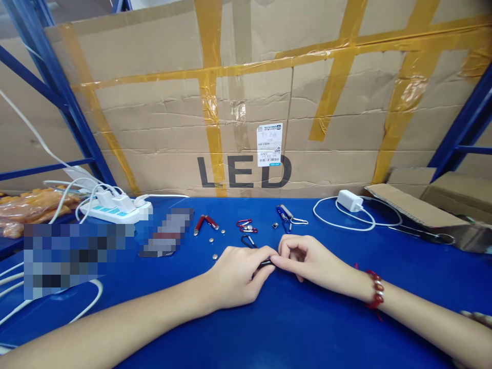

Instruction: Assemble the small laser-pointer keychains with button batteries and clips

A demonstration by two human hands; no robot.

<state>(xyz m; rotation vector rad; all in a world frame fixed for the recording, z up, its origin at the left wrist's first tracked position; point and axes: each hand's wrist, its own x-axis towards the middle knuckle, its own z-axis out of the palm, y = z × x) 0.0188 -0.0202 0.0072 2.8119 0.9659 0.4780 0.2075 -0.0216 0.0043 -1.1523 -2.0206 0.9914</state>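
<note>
Over the middle of the table my left hand (240,277) is closed around a small shiny black tube (266,263), mostly hidden by the fingers. My right hand (307,259), with a red beaded bracelet on its wrist, pinches at the right end of the same tube; anything smaller between those fingertips is hidden. Just beyond the hands lies a black carabiner clip (249,241). Two red carabiner clips (243,223) are behind it. Farther right are blue and silver tubes (285,211) with carabiner clips. Two red tubes (211,222) and several small silver round pieces (215,257) lie to the left.
A white power strip (115,210) with plugs and cables stands at the left, near blurred-out items (169,230). At the right are a white charger (349,200) with its cable and an open cardboard box (411,205). A large taped carton (169,128) walls off the back.
</note>
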